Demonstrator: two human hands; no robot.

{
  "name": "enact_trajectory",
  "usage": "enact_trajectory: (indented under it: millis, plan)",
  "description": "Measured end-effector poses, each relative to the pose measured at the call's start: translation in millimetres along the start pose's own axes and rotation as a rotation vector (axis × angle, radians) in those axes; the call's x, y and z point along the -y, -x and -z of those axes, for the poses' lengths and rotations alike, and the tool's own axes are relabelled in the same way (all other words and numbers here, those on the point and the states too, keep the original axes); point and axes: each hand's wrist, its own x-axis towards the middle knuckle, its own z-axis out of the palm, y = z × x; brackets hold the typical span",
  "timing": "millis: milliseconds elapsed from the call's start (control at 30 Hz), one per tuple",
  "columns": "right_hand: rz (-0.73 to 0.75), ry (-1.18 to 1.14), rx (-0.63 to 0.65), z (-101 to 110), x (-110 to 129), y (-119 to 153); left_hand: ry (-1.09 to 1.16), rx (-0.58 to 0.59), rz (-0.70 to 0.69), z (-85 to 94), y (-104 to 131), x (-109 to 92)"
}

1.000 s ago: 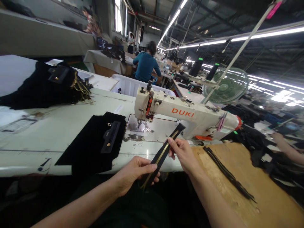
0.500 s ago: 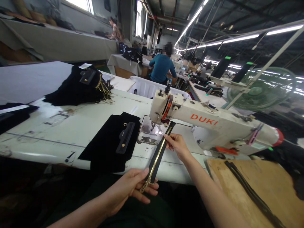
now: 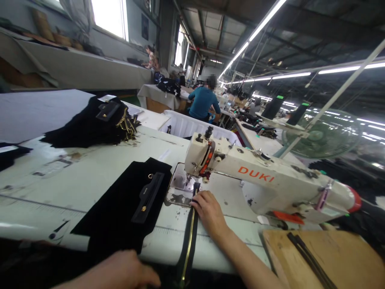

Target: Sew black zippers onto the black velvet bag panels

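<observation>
A black zipper (image 3: 189, 237) with gold teeth lies lengthwise on the sewing machine's bed, its upper end close to the presser foot and its lower part hanging past the front edge. My right hand (image 3: 210, 212) pinches it near the needle plate (image 3: 182, 178). Low in the view, my left hand (image 3: 123, 269) is next to the bottom of a black fabric panel (image 3: 120, 208), apart from the zipper; its fingers are mostly hidden. On that panel is a dark strap patch (image 3: 147, 198) with gold hardware. The white sewing machine (image 3: 255, 174) stands over the zipper's upper end.
A stack of black pieces (image 3: 87, 122) with gold zipper ends lies at the back left. To the right, a wooden board (image 3: 276, 249) carries more dark zippers (image 3: 309, 257). Behind the machine are a white bin (image 3: 186, 124), a green fan (image 3: 321, 134) and a seated person (image 3: 203, 102).
My left hand has let go of the zipper's lower end and moved left and down. My right hand has brought the upper end left, closer to the needle. The view has tilted up.
</observation>
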Motion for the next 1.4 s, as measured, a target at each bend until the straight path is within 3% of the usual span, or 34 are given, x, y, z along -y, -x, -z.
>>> enact_trajectory:
  millis: [33, 133, 167, 233, 333, 433, 567, 700, 867, 967, 1100, 1400]
  plan:
    - [0.037, 0.013, 0.004, -1.9, -2.3, -1.2, -0.126, 0.004, -0.028, 27.5, -7.6, -9.5]
    - [0.071, 0.012, -0.01, -5.9, -6.4, -7.2, -0.591, -0.362, -0.202, 109.3, -56.3, -33.8]
    - [0.083, 0.012, -0.005, -5.9, -6.5, -9.0, -0.635, -0.404, -0.222, 131.3, -77.6, -37.2]
    - [0.1, 0.003, 0.026, -2.5, -5.5, -10.2, -0.676, -0.405, -0.241, 162.3, -117.7, -35.0]
    - [0.118, -0.022, 0.1, 9.0, -4.1, -6.4, -0.686, -0.355, -0.262, 178.0, -152.4, -18.3]
    - [0.122, -0.011, 0.156, 17.6, -4.8, -3.5, -0.665, -0.343, -0.275, 172.4, -153.8, -4.9]
    - [0.069, 0.048, 0.148, 12.3, -4.3, -11.6, -0.574, -0.313, -0.28, 152.9, -144.2, -9.4]
    - [0.083, -0.025, 0.138, 2.5, 0.9, -20.1, -0.527, -0.352, -0.315, 118.7, -145.7, -17.3]
    - [0.093, -0.076, 0.046, -5.7, 1.2, -12.7, -0.676, -0.549, -0.447, 67.7, -124.0, 3.1]
    - [0.131, -0.045, -0.024, -14.8, -2.3, -6.7, -0.798, -0.448, -0.518, 49.8, -102.8, 12.5]
    - [0.136, -0.021, -0.074, -24.5, -4.7, -2.9, -0.875, -0.317, -0.548, 48.9, -89.7, 4.9]
    - [0.126, -0.001, -0.078, -23.5, -4.3, -5.0, -0.86, -0.212, -0.551, 64.6, -93.6, -5.3]
